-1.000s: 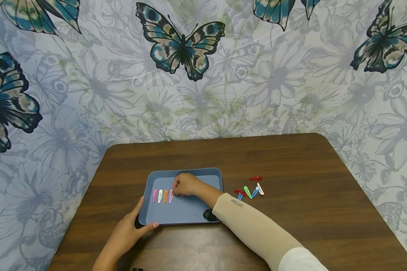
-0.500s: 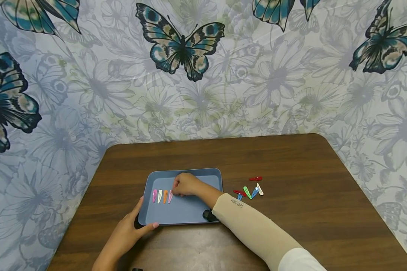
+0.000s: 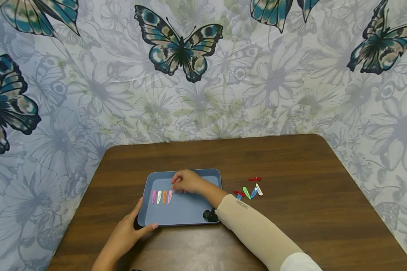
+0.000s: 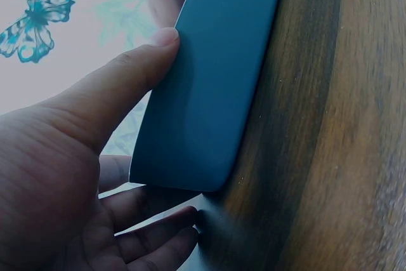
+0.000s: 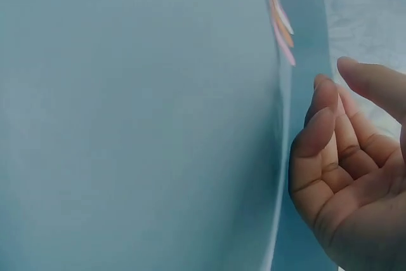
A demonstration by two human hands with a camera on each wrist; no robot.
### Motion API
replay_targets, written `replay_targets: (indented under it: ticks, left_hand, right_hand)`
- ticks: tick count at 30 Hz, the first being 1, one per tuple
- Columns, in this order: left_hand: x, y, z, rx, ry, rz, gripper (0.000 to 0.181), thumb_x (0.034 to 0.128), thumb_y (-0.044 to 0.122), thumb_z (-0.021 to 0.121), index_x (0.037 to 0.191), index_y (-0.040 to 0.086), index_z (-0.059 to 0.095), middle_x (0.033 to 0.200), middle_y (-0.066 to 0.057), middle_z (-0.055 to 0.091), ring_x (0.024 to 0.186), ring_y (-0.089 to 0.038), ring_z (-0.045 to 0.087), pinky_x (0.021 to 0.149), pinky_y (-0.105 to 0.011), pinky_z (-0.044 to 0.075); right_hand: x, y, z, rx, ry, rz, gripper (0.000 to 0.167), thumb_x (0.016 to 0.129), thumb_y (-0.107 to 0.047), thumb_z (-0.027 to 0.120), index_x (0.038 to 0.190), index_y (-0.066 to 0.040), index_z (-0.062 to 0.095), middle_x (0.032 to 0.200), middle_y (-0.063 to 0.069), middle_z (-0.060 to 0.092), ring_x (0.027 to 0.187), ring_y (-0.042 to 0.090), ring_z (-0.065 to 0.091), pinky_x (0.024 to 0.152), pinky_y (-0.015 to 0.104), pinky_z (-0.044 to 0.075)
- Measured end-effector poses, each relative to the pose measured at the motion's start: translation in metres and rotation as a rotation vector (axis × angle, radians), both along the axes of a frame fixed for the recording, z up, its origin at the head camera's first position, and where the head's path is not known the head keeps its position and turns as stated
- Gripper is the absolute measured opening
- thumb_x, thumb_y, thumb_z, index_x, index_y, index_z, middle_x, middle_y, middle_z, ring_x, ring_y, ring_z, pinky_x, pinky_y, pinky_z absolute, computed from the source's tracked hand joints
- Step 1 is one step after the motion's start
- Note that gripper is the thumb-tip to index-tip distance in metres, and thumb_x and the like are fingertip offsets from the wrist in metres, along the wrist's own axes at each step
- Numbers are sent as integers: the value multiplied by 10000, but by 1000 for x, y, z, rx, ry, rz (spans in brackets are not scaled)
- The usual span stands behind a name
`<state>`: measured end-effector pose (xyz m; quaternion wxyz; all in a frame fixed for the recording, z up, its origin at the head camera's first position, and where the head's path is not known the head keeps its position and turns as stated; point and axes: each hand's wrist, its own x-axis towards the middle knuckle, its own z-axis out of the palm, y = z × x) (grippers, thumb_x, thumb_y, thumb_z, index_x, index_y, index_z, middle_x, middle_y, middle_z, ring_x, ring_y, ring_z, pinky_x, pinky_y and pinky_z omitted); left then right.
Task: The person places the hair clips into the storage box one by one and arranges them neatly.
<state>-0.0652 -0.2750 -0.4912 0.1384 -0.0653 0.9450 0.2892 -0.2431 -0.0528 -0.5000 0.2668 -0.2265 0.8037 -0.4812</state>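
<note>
Beside the left corner of a blue-grey tray (image 3: 186,221), my left hand (image 3: 123,235) holds the tray, thumb against its front wall and fingers along the left side. Its thumb (image 4: 136,68) also shows on the wall in the left wrist view. Above the tray, my right hand (image 3: 188,181) hovers with loosely bent fingers and nothing between them; in the right wrist view the thumb stands apart from the fingers (image 5: 320,131). Just left of it lies a pink hair clip (image 3: 170,197), in a row with an orange clip (image 3: 164,197), a white clip (image 3: 159,197) and another pink clip (image 3: 154,197).
Right of the tray, several loose clips lie on the wooden table (image 3: 291,210): red (image 3: 255,179), green (image 3: 246,192), blue (image 3: 254,192) and white (image 3: 259,189) among them. A black object (image 3: 210,215) shows at the right wrist. A butterfly-print cloth (image 3: 203,105) hangs behind.
My right hand has risen slightly away from the rightmost pink clip, which stays in the tray. The left hand keeps its place at the tray corner.
</note>
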Motion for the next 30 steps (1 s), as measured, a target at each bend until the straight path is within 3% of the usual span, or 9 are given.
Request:
replay_targets:
  ticks: [7, 14, 18, 24, 30]
  left_hand:
    - [0, 0, 1, -3, 3, -4, 1157, 835, 712, 667, 1645, 165, 49, 1601, -332, 283, 1431, -566, 338, 1096, -707, 351]
    - [0, 0, 1, -7, -13, 3, 1163, 832, 719, 665, 1645, 172, 39, 1604, -335, 272, 1432, -569, 334, 1096, -711, 347]
    - [-1, 0, 1, -6, -15, 8, 1165, 830, 719, 667, 1645, 173, 40, 1603, -335, 275, 1434, -565, 334, 1097, -708, 348]
    - [-2, 0, 1, -4, -16, 7, 1166, 827, 718, 672, 1645, 174, 44, 1605, -328, 280, 1435, -560, 338, 1100, -703, 350]
    - [-3, -1, 2, -6, -17, 3, 1177, 821, 726, 671, 1645, 174, 38, 1610, -318, 277, 1440, -556, 332, 1105, -700, 346]
  right_hand:
    - [3, 12, 19, -100, 15, 7, 235, 927, -125, 720, 1140, -27, 709, 850, 1, 696, 816, 349, 669, 605, 263, 487]
    - [4, 25, 31, -148, 22, -22, 233, 932, -155, 723, 1146, -62, 716, 946, 2, 726, 751, 110, 594, 655, 240, 469]
    - [6, 33, 39, -173, 15, -27, 244, 936, -172, 723, 1160, -75, 711, 997, 13, 728, 812, 148, 643, 692, 247, 489]
    - [10, 45, 50, -212, 3, -47, 190, 939, -203, 729, 1125, -161, 725, 1007, -1, 722, 1002, 340, 707, 777, 308, 552]
    - [15, 61, 62, -249, 16, -70, 218, 935, -218, 737, 1141, -149, 723, 1010, 26, 712, 881, 229, 691, 768, 308, 550]
